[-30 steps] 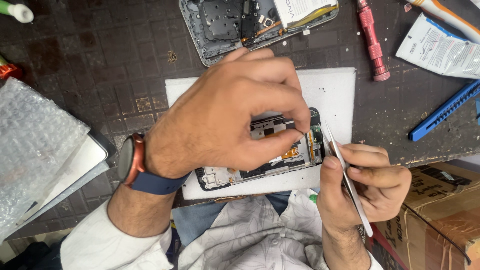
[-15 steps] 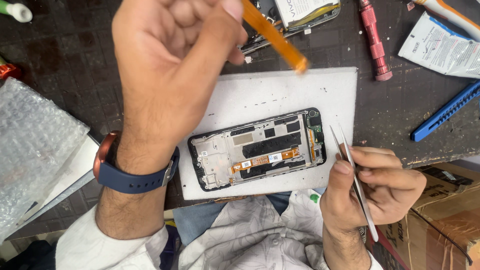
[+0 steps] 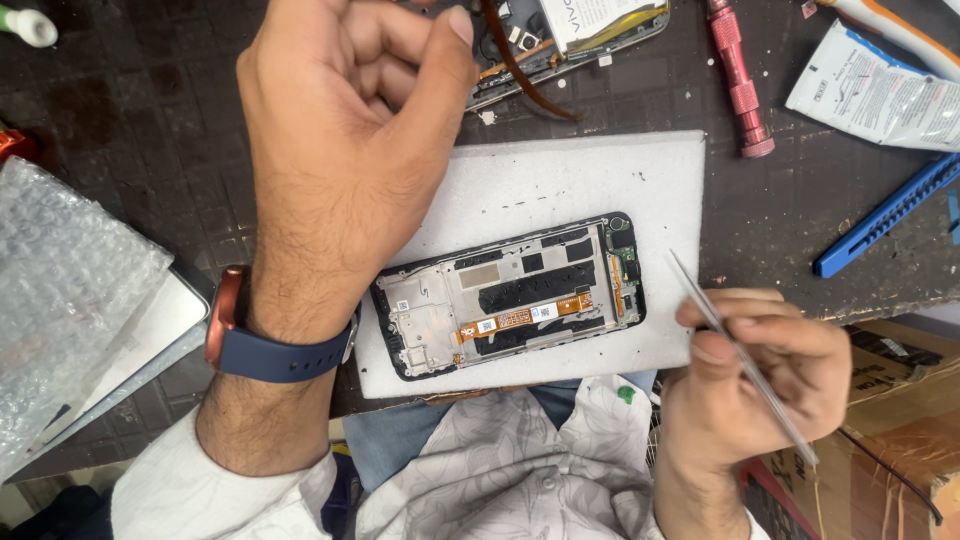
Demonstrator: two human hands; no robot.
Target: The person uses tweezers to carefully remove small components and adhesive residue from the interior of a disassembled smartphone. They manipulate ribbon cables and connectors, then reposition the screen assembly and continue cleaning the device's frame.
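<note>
An opened phone frame (image 3: 510,295), its inner boards and an orange connector strip showing, lies on a white foam pad (image 3: 560,170). My left hand (image 3: 340,150) is raised above the pad's upper left with its fingers curled. A brown-orange flex ribbon (image 3: 525,80) runs down from beside its thumb tip, at the frame's top edge, over a second opened phone body (image 3: 590,35). My right hand (image 3: 760,390) rests at the pad's right edge and grips slim metal tweezers (image 3: 740,360), whose tips point up-left, just short of the phone frame.
A red screwdriver (image 3: 740,80), a white sachet (image 3: 870,90) and a blue pry tool (image 3: 885,215) lie to the right on the dark mat. Bubble wrap (image 3: 70,290) over a flat device sits at the left. A cardboard box (image 3: 900,400) stands at the lower right.
My left hand lifted off the phone frame, pulling the flex ribbon up and away toward the second phone at the top. My right hand with the tweezers drew back slightly to the right.
</note>
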